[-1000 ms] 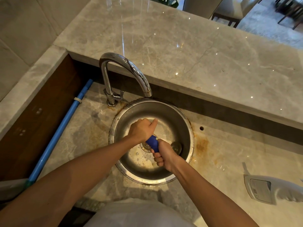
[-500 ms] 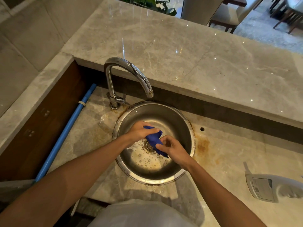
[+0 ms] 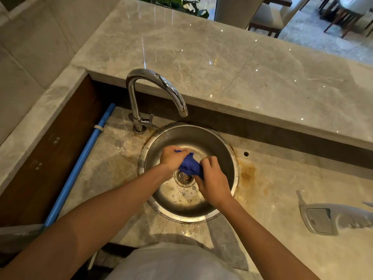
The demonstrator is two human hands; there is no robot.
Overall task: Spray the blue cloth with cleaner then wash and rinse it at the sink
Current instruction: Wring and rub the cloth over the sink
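- Grey marble counters were seen around a round steel sink, with a raised marble ledge behind it and chairs beyond that.
- Rust-coloured staining was noted on the counter beside the sink rim, and drops of water and suds were visible on the sink floor near the drain.
- The blue cloth was held bunched up over the drain, between the two hands and inside the sink, probably so that anything wrung out would fall straight into the basin.
- The left hand was curled around the far end of the cloth, with the fingers wrapped over it.
- The right hand was clamped on the near end, fingers folded round the fabric; the two fists were set close together, which suggests that the cloth was being rubbed or wrung.
- The tap was arched over the back of the sink with its spout above and behind the hands; no stream of water could be made out from it.
- A white spray bottle was laid on its side on the counter to the right, well apart from the sink, which suggests the spraying step was already finished.
- A blue pipe was run along the left edge of the counter against a dark wooden panel.
- The washing stage was judged to be in hand, with a rinse under the tap perhaps not yet done.
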